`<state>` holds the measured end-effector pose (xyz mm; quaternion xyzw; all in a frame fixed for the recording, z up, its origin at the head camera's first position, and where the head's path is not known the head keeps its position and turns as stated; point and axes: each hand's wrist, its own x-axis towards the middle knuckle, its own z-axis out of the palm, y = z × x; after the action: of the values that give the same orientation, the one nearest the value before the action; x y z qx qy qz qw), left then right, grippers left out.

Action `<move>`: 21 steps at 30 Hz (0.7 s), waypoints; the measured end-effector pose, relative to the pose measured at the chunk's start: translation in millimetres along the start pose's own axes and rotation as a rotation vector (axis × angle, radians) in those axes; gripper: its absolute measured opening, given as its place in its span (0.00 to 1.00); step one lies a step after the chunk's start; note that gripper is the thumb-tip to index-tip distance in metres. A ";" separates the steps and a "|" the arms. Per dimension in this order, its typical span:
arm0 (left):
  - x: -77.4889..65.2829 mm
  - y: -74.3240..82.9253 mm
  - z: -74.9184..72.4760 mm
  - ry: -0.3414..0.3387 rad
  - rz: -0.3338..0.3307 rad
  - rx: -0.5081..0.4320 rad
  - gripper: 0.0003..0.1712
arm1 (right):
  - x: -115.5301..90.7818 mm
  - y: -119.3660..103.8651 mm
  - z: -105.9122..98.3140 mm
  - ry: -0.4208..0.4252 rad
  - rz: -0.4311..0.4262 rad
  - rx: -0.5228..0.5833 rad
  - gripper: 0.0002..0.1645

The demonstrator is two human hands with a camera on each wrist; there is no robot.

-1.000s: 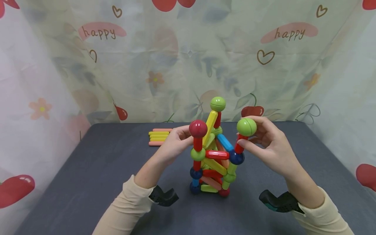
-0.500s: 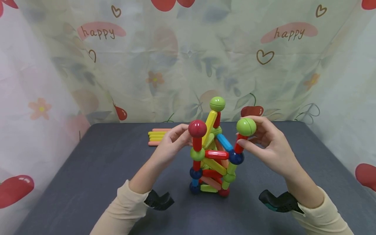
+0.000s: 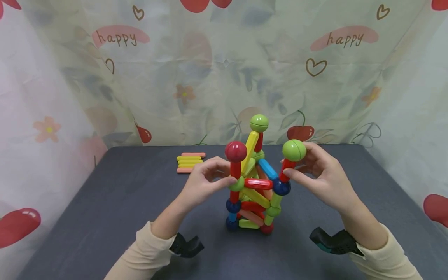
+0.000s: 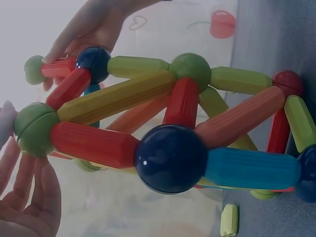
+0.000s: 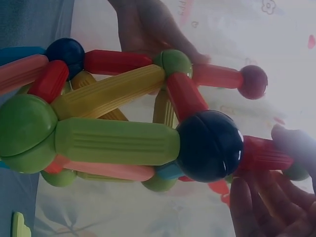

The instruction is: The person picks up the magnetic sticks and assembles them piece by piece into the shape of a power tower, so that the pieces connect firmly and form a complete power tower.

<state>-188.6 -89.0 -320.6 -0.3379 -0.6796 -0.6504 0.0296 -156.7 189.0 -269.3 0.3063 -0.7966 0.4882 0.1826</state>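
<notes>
A tower of magnetic building sticks and balls [image 3: 258, 184] stands upright on the table, in red, yellow, green, blue, pink and navy. My left hand [image 3: 204, 181] is at its left post, thumb against a green ball [image 4: 35, 129] and fingers behind. Above that ball a red stick [image 3: 235, 168] carries a red ball [image 3: 236, 151]. On the other side my right hand [image 3: 323, 175] pinches a red magnetic stick [image 5: 266, 153] between thumb and fingers. This stick leans up from a navy ball [image 5: 210, 146], with a green ball [image 3: 294, 150] on its top end.
Several loose pink and yellow sticks [image 3: 189, 163] lie in a row behind my left hand. A green ball [image 3: 259, 123] tops the tower's rear peak. The dark table [image 3: 115, 217] ends at a patterned cloth backdrop [image 3: 224, 77].
My left hand first drew back a little left from the post, then came down and forward, its thumb now on the green ball. My right hand kept its pinch, almost still.
</notes>
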 end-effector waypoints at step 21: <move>7.9 -20.0 -21.9 -0.006 -0.102 0.094 0.17 | -7.9 9.8 0.1 -0.094 0.015 -0.018 0.23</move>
<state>-213.4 -104.0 -330.8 -0.3029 -0.7260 -0.6173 0.0104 -157.3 194.7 -280.5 0.3212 -0.8109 0.4676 0.1438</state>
